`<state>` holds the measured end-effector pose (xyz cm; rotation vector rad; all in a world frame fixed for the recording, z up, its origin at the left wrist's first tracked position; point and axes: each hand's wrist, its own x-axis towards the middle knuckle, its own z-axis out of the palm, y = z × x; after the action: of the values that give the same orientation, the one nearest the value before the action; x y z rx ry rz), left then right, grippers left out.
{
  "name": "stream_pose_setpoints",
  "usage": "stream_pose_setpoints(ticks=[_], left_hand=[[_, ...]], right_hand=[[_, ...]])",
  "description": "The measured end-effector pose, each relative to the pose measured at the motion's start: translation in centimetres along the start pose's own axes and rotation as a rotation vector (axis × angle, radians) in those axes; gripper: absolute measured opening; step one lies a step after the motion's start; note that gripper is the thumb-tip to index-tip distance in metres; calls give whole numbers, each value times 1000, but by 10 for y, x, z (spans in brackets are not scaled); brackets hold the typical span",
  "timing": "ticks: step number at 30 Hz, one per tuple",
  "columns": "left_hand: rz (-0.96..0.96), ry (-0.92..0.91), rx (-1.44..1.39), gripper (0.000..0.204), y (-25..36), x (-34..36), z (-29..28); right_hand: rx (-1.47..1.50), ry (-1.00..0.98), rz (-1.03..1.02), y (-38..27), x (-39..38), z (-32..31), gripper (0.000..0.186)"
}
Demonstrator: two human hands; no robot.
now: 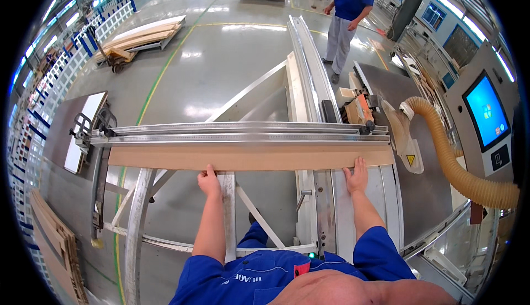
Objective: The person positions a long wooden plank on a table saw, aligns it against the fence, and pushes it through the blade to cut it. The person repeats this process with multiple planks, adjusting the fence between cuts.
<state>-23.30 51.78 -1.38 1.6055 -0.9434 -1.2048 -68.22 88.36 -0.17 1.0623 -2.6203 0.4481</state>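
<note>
A long tan wooden board point(254, 157) lies crosswise in front of me on a sliding table saw's metal frame. Its far edge runs along the silver rail fence point(237, 137). My left hand point(208, 182) is closed on the near edge, left of the middle, with the thumb on top and the other fingers curled below. Near the right end, my right hand point(356, 178) rests against the same edge, its fingers stretched forward over the board and the thumb apart. The saw's white blade guard point(404, 139) stands just beyond the board's right end.
A ribbed yellow hose point(447, 161) curves from the guard past a control screen point(486, 110) on the right. Another person point(349, 17) in blue stands beyond the saw. Board stacks point(55, 244) lie at the left, and a loaded pallet truck point(141, 40) stands farther back.
</note>
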Motion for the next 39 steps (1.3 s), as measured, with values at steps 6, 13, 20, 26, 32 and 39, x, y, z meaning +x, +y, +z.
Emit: stream_pose_setpoints(ticks=[6,13,20,26,32,39], left_hand=[[28,-6,-196,31,-8,6,5],[99,-21,-178,32,-14,12,5],[18,-22,-45,37,1,0,5],[-19,-436,413,86,27,-11,-2],[0,-526,584,100,34,-18,-2],[51,-525,562,100,27,-10,3]], right_hand=[[29,-12,18,2,-1,-1,73],[51,-56,53,3,-1,0,73],[4,-125,77,7,3,2,77],[-1,-142,79,8,6,3,78],[17,-142,82,7,8,3,79],[51,-102,77,3,12,4,79]])
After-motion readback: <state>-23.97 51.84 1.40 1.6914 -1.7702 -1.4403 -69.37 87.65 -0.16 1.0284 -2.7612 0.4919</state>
